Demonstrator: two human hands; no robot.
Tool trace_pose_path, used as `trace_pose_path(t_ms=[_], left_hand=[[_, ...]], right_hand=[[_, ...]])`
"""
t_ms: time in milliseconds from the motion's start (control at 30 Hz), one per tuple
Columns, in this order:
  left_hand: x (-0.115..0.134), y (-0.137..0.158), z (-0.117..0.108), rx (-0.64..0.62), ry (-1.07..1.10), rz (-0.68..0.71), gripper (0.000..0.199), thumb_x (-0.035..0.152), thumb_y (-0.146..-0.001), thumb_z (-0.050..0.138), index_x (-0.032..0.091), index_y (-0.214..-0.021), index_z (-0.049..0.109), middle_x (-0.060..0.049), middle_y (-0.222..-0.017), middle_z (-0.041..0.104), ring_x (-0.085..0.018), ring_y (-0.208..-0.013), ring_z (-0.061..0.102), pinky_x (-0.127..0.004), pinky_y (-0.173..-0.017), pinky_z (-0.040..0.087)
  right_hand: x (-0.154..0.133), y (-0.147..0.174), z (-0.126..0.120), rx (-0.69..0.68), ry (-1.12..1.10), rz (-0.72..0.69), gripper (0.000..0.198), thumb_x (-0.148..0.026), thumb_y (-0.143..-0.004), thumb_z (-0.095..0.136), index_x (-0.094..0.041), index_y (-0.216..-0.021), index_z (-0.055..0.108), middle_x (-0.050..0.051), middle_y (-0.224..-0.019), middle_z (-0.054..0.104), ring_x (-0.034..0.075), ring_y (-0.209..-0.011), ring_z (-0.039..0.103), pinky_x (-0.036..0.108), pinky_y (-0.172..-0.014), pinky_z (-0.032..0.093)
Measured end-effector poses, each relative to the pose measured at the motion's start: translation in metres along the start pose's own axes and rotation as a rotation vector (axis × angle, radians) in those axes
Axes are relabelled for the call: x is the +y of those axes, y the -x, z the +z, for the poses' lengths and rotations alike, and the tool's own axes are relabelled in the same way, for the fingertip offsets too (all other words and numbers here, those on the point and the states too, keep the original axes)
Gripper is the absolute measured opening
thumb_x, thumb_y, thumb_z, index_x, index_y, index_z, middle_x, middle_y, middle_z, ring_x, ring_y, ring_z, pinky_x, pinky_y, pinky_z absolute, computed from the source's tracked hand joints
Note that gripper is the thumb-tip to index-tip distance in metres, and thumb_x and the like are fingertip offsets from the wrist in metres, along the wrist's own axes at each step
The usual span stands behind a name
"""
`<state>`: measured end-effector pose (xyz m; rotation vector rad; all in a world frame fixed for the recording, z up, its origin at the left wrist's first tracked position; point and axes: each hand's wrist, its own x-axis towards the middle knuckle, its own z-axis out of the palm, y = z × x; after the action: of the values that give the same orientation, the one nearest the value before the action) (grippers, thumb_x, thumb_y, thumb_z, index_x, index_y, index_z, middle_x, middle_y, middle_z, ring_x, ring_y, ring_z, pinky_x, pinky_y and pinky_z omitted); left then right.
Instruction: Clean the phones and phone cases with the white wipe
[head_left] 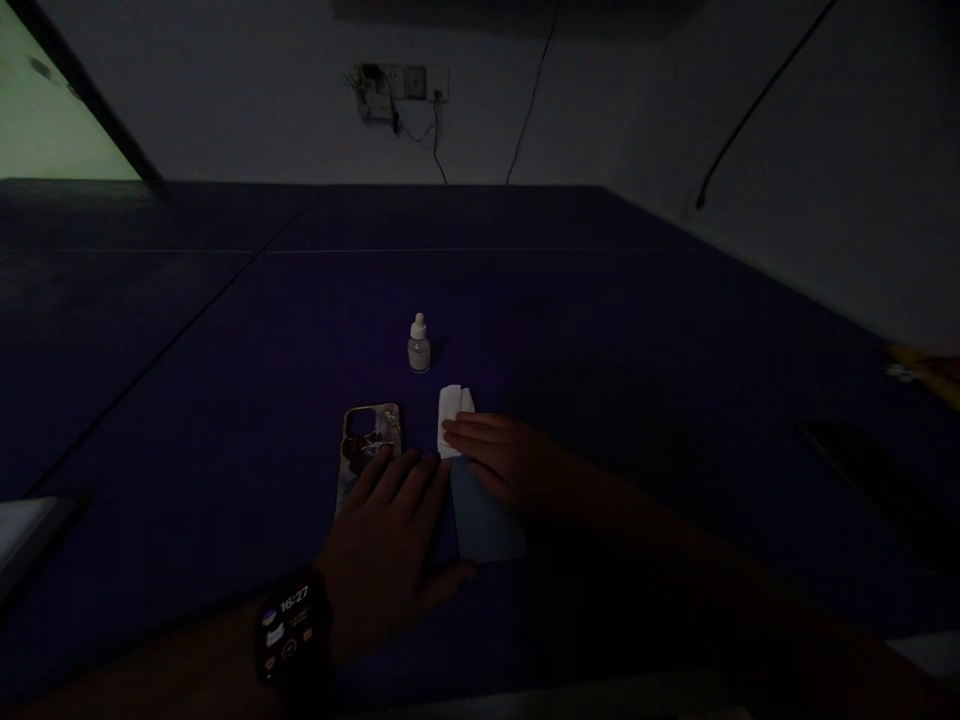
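In the dim head view my right hand (499,450) holds a folded white tissue (450,420), its fingers pressed over it. The tissue covers the far end of a flat blue-grey thing shaped like a phone (487,520), which lies on the dark blue surface. My left hand (390,525) lies flat with its fingers stretched out, fingertips at the phone's left edge and over part of a patterned phone case (367,440). A small dropper bottle (419,348) with a white cap stands upright beyond both hands.
Beneath everything spreads a dark blue tabletop (600,300). A white-edged object (30,530) sits at the left, and a dark flat object (862,480) lies at the right. Wall sockets (405,85) with hanging cables are at the back.
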<state>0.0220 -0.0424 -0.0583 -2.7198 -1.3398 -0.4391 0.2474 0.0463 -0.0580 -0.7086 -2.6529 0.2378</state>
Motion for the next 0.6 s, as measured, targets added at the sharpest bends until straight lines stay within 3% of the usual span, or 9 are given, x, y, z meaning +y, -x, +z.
trace_pose_path(t_ms=[100,233,400,600], left_hand=[[0.000,0.000,0.000,-0.006,0.003,-0.006,0.078,0.070,-0.089,0.054,0.012,-0.140,0.056,-0.016,-0.139,0.062,-0.037,-0.130,0.054,-0.058,-0.115,0.036],[0.000,0.001,0.000,0.008,-0.010,0.008,0.082,0.072,-0.088,0.054,0.010,-0.142,0.053,-0.017,-0.138,0.063,-0.038,-0.129,0.055,-0.059,-0.114,0.037],[-0.001,0.001,-0.002,0.013,-0.018,0.034,0.080,0.074,-0.088,0.053,0.014,-0.140,0.054,-0.017,-0.137,0.063,-0.038,-0.129,0.056,-0.061,-0.111,0.041],[0.000,0.002,-0.001,0.025,0.011,0.034,0.075,0.071,-0.088,0.057,0.011,-0.133,0.058,-0.018,-0.135,0.064,-0.039,-0.129,0.056,-0.063,-0.112,0.040]], right_hand=[[-0.001,0.002,-0.006,-0.031,-0.014,0.087,0.040,-0.019,-0.097,0.051,-0.011,-0.134,0.064,0.015,-0.142,0.063,0.026,-0.135,0.057,0.046,-0.116,0.047],[0.000,0.003,-0.008,-0.053,-0.015,0.199,0.050,-0.025,-0.098,0.054,-0.005,-0.143,0.055,0.021,-0.149,0.055,0.030,-0.140,0.051,0.050,-0.118,0.043],[-0.003,0.003,-0.010,-0.132,-0.091,0.117,0.053,-0.025,-0.098,0.055,-0.008,-0.148,0.050,0.019,-0.154,0.049,0.027,-0.145,0.045,0.047,-0.121,0.039],[-0.007,0.016,-0.029,-0.180,-0.139,-0.035,0.044,-0.023,-0.099,0.054,-0.013,-0.142,0.057,0.014,-0.148,0.058,0.023,-0.143,0.048,0.046,-0.119,0.041]])
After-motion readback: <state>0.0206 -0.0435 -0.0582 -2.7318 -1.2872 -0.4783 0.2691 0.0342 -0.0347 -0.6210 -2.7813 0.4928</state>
